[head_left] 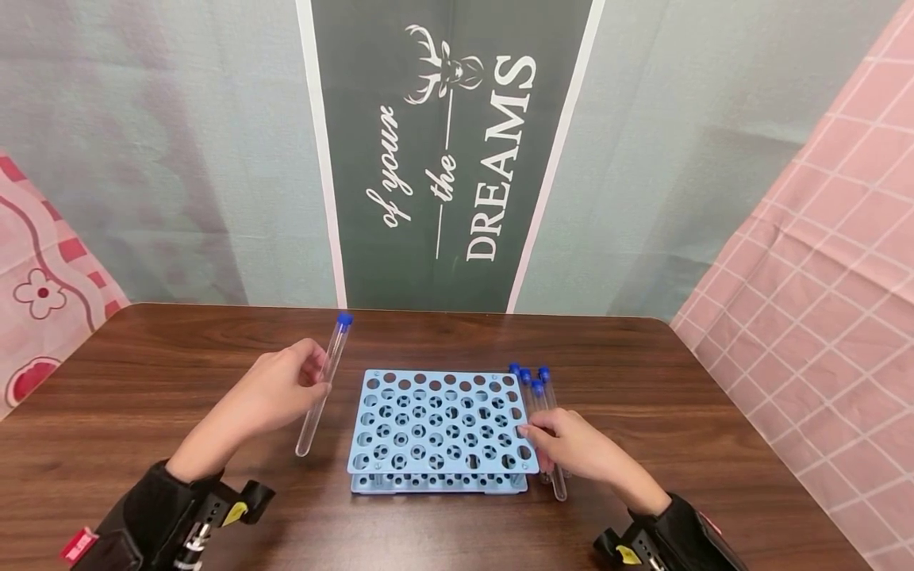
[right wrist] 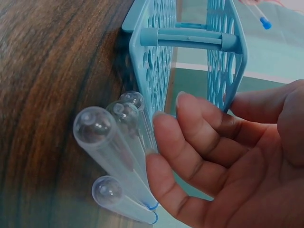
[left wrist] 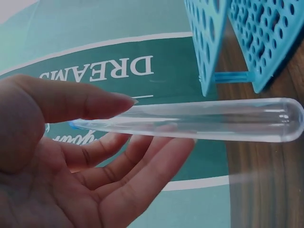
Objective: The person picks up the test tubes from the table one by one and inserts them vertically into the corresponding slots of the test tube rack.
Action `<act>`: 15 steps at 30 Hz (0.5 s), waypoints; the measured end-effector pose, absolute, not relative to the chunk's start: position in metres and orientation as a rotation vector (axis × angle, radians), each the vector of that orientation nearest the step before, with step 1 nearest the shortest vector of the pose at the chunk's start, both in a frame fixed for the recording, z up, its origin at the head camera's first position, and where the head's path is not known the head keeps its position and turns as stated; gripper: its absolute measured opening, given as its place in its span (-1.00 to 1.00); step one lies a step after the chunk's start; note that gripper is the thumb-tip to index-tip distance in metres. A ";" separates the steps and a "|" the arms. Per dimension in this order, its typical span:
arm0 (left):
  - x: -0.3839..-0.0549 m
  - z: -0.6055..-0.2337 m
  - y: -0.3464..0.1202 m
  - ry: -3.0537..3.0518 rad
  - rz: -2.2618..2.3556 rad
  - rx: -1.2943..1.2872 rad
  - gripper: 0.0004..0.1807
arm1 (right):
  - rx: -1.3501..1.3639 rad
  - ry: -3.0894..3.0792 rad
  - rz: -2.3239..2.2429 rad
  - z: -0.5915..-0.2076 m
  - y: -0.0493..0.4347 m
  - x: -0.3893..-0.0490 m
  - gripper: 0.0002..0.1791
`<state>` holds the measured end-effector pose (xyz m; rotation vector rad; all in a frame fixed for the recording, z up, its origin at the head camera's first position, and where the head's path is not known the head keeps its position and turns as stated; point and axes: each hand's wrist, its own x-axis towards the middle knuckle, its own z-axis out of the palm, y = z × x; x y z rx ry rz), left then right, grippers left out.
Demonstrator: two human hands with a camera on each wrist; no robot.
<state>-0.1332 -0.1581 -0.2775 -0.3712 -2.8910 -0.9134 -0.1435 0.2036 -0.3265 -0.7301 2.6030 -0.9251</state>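
My left hand [head_left: 274, 392] pinches a clear test tube [head_left: 312, 424] between thumb and fingers, left of the rack. The tube tilts, its blue cap [head_left: 345, 319] up and its rounded end just over the table; it looks empty in the left wrist view. A light blue test tube rack [head_left: 443, 471] with rows of round holes stands in the middle. At its right end my right hand [head_left: 574, 444] grips the top plate's edge, thumb on top and curled fingers underneath. Several blue-capped test tubes [right wrist: 102, 135] lie on the table beside those fingers, partly hidden by the hand in the head view.
The brown wooden table [head_left: 236, 341] ends at a grey-green cloth backdrop [head_left: 643, 159] with printed lettering. Pink patterned cloth [head_left: 821, 317] hangs at the right, and another pink cloth [head_left: 43, 317] at the left. Both wrists wear black camera straps [head_left: 153, 507].
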 end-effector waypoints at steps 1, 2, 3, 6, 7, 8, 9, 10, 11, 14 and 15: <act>-0.133 -0.277 -0.157 -2.885 -0.912 -0.375 -0.85 | -0.733 2.606 -0.922 -0.327 0.204 -0.144 -0.63; -0.133 -0.276 -0.157 -2.880 -0.916 -0.377 -0.84 | -0.735 2.609 -0.919 -0.327 0.204 -0.144 -0.63; -0.133 -0.275 -0.156 -2.876 -0.921 -0.380 -0.84 | -0.738 2.611 -0.916 -0.327 0.204 -0.144 -0.63; -0.133 -0.273 -0.154 -2.861 -0.938 -0.391 -0.84 | -0.746 2.616 -0.908 -0.327 0.203 -0.143 -0.63; -0.133 -0.272 -0.153 -2.855 -0.945 -0.395 -0.84 | -0.747 2.619 -0.905 -0.326 0.203 -0.143 -0.63; -0.133 -0.272 -0.152 -2.848 -0.952 -0.399 -0.84 | -0.747 2.621 -0.903 -0.326 0.203 -0.143 -0.63; -0.133 -0.271 -0.152 -2.843 -0.957 -0.403 -0.84 | -0.745 2.621 -0.901 -0.326 0.203 -0.143 -0.63; -0.133 -0.270 -0.151 -2.837 -0.962 -0.408 -0.84 | -0.744 2.621 -0.901 -0.326 0.203 -0.143 -0.63; -0.133 -0.270 -0.151 -2.830 -0.967 -0.413 -0.84 | -0.740 2.620 -0.901 -0.326 0.203 -0.143 -0.63; -0.134 -0.268 -0.149 -2.803 -0.981 -0.424 -0.83 | -0.726 2.616 -0.903 -0.325 0.203 -0.142 -0.63; -0.134 -0.268 -0.148 -2.792 -0.984 -0.429 -0.83 | -0.721 2.614 -0.904 -0.325 0.203 -0.142 -0.63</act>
